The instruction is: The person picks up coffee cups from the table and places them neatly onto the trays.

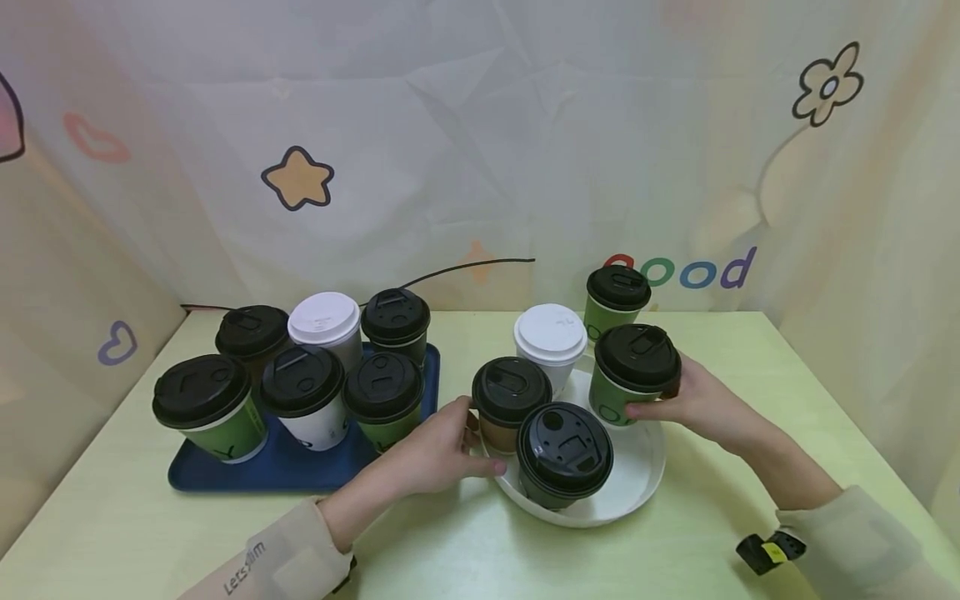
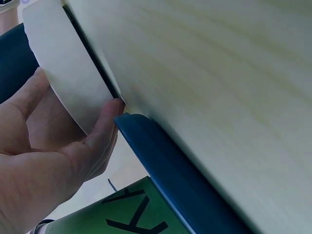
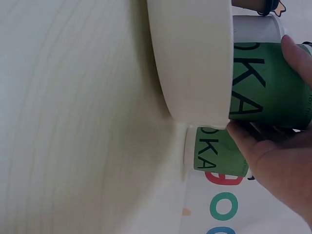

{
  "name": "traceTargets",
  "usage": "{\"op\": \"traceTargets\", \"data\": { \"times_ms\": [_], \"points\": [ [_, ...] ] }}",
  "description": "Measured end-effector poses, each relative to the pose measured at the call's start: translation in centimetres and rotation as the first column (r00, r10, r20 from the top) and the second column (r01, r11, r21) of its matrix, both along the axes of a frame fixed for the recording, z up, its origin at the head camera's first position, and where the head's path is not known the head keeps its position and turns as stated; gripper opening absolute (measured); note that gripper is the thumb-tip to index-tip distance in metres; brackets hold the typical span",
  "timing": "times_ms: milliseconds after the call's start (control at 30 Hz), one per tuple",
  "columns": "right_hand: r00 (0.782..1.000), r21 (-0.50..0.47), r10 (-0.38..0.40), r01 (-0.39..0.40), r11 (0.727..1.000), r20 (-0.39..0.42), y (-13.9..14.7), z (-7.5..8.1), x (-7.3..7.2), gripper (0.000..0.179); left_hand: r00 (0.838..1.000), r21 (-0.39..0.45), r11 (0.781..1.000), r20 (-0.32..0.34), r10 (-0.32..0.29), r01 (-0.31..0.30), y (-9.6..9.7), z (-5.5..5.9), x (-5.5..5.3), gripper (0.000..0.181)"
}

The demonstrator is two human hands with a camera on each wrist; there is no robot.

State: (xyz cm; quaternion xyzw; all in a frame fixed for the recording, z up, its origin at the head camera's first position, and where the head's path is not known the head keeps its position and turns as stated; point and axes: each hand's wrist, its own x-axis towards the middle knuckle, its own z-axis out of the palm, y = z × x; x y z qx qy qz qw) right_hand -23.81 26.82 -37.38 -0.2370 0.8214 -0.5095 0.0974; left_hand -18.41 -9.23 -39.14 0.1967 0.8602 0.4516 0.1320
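My right hand (image 1: 667,398) grips a green paper cup (image 1: 611,400) with a black lid, at the right side of a round white tray (image 1: 637,475). In the right wrist view, thumb and fingers stand on opposite sides of this cup. My left hand (image 1: 442,446) holds the tray's left edge; the left wrist view shows its thumb and fingers against the tray wall (image 2: 73,68). Close to that hand stands a brown cup (image 1: 497,433) with a black lid. On the tray's near part is a black-lidded cup (image 1: 564,454), and farther back a white cup (image 1: 551,337).
To the left, a dark blue tray (image 1: 292,479) carries several lidded cups, among them a green cup (image 1: 225,429) and a white-lidded cup (image 1: 326,321). Another green cup (image 1: 609,317) stands behind the white tray. A printed cloth (image 1: 480,167) borders the pale table (image 1: 420,550).
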Motion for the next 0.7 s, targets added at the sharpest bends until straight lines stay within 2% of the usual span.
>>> {"op": "traceTargets", "data": {
  "times_ms": [233,700],
  "points": [
    [1.0,-0.013,-0.02,0.02,1.0,-0.003,-0.6,-0.8,-0.5,0.078,1.0,0.011,1.0,0.0,-0.005,0.005,0.0,0.0,0.0,0.062],
    [0.999,-0.05,-0.032,0.034,0.998,0.035,-1.3,-1.5,-1.5,0.075,1.0,0.004,1.0,-0.012,-0.004,0.004,0.0,0.2,0.2,0.062]
  ]
}}
